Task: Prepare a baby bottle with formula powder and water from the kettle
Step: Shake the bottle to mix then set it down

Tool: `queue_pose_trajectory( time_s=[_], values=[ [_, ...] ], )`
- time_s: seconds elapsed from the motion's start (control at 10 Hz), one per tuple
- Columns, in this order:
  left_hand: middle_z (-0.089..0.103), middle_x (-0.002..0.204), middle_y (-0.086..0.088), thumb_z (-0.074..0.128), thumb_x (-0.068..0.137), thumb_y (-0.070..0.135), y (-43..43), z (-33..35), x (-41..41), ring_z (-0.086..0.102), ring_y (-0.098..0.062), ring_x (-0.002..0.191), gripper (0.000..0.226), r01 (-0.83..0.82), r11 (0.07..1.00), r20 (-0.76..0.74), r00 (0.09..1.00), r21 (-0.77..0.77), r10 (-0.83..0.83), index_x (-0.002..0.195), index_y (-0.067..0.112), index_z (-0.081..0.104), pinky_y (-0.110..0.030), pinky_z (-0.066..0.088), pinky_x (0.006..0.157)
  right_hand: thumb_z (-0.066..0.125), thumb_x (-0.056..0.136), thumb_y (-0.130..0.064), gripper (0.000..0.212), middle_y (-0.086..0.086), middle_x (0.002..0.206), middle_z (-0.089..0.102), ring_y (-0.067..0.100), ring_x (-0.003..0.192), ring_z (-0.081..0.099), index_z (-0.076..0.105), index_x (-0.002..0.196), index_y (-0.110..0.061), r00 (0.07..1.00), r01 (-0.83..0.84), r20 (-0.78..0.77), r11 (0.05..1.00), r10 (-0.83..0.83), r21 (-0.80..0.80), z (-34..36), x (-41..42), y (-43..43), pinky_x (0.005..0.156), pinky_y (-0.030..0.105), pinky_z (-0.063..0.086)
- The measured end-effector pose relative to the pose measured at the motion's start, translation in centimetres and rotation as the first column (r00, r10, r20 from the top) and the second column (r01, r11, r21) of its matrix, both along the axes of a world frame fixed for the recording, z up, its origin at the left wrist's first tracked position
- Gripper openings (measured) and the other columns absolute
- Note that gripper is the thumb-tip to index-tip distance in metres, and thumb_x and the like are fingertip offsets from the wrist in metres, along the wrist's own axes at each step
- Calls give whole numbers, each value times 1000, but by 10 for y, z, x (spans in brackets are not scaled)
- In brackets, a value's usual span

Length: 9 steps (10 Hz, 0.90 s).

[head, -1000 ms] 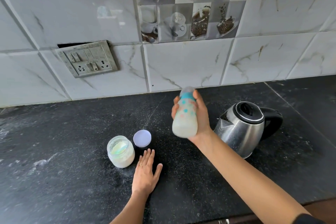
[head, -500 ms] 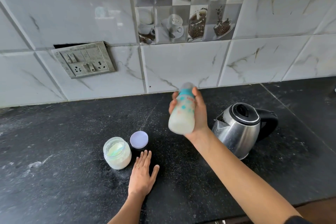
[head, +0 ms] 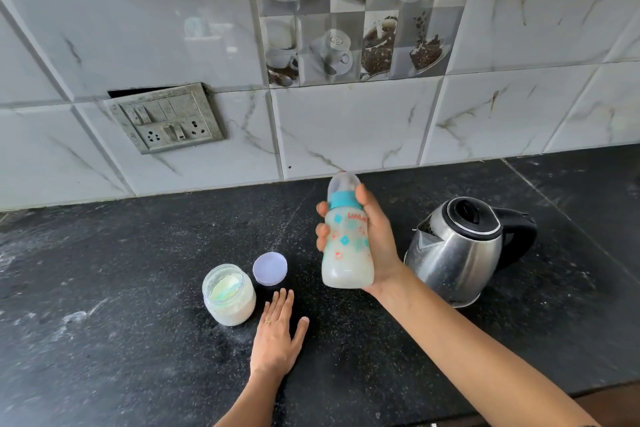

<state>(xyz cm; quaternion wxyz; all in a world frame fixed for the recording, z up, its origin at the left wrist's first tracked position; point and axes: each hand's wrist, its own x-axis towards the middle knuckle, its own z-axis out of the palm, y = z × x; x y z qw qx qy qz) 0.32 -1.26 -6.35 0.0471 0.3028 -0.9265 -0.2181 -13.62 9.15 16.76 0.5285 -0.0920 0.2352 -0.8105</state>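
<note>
My right hand (head: 375, 239) grips a capped baby bottle (head: 346, 246) with a teal collar and milky white liquid inside, held upright in the air above the black counter (head: 138, 340). To its right stands a steel kettle (head: 457, 253) with a black lid and handle. An open jar of white formula powder (head: 229, 295) sits left of the bottle, with its pale purple lid (head: 270, 269) lying beside it. My left hand (head: 277, 336) rests flat on the counter, fingers spread, just right of the jar and holding nothing.
A marble-tiled wall rises behind the counter, with a switch and socket plate (head: 169, 121) at the left. White powder is smeared on the counter at the far left (head: 76, 317). The counter's front edge (head: 519, 402) runs along the bottom right.
The bottle in my right hand has shifted slightly and now stands more upright. My left hand stays flat on the counter. The camera view has moved a little.
</note>
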Motion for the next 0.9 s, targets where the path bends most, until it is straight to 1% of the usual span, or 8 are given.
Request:
queue_pose_trajectory(
  time_s=[0.1, 0.2, 0.3, 0.5, 0.6, 0.7, 0.8, 0.9],
  values=[
    [8, 157, 5, -14, 70, 80, 1, 0, 0, -9, -1, 139, 104, 2, 1000, -5, 1000, 0, -2, 150, 19, 12, -12, -21, 107, 57, 82, -43, 35, 5, 78, 60, 18, 52, 61, 59, 86, -9, 987, 101, 124, 995, -100, 0, 8, -10, -4, 48, 26, 53],
    [8, 157, 5, -14, 70, 80, 1, -1, 1, -10, -1, 140, 104, -5, 1000, 0, 1000, 3, 5, 150, 19, 11, -12, -20, 107, 58, 81, -43, 35, 5, 79, 60, 19, 54, 62, 58, 89, -9, 984, 78, 162, 997, -73, -24, 4, -15, -3, 50, 26, 54],
    [8, 157, 5, -14, 70, 80, 0, -1, 0, -10, 0, 139, 104, -4, 1000, 0, 1000, 5, 4, 150, 18, 11, -12, -20, 108, 54, 82, -43, 34, 5, 80, 60, 19, 54, 60, 67, 81, -12, 999, -20, -41, 1000, 21, 9, 0, -4, 2, 51, 27, 53],
    [4, 157, 7, -16, 68, 81, 1, -2, 0, -11, 0, 140, 105, -12, 1000, 9, 1000, 11, 12, 150, 20, 9, -14, -19, 109, 55, 83, -44, 37, 4, 79, 60, 18, 53, 60, 61, 82, -8, 991, 113, 72, 993, -112, -22, 10, -16, 0, 50, 26, 53],
    [5, 157, 7, -16, 68, 81, 0, -1, 1, -12, 0, 139, 105, -4, 1000, 13, 1000, 5, 4, 150, 20, 9, -12, -22, 107, 53, 81, -44, 34, 4, 79, 59, 17, 53, 60, 59, 84, -11, 996, 85, -38, 996, -85, 17, 6, -8, 0, 49, 27, 53],
    [4, 157, 7, -16, 69, 80, 1, -1, 0, -12, 0, 139, 104, -1, 1000, 4, 1000, 3, 1, 150, 20, 9, -11, -22, 106, 73, 70, -38, 37, 5, 78, 61, 19, 54, 61, 59, 86, -8, 983, 132, 133, 989, -123, -60, 6, -22, -3, 51, 26, 54],
    [5, 157, 6, -16, 68, 80, 0, -1, 0, -12, 0, 139, 105, -7, 1000, 10, 1000, 3, 7, 150, 19, 9, -12, -22, 106, 84, 60, -36, 44, 6, 83, 62, 19, 57, 62, 63, 87, -8, 999, 8, 39, 996, -5, -84, -7, -13, -1, 52, 28, 55],
    [7, 157, 6, -14, 70, 80, 0, -3, 0, -11, 0, 140, 104, -7, 1000, 3, 1000, 4, 7, 150, 19, 11, -14, -19, 109, 82, 63, -38, 38, 6, 84, 61, 19, 58, 62, 67, 86, -11, 998, -53, -50, 996, 50, -65, -10, -5, 2, 53, 29, 54]
  ],
)
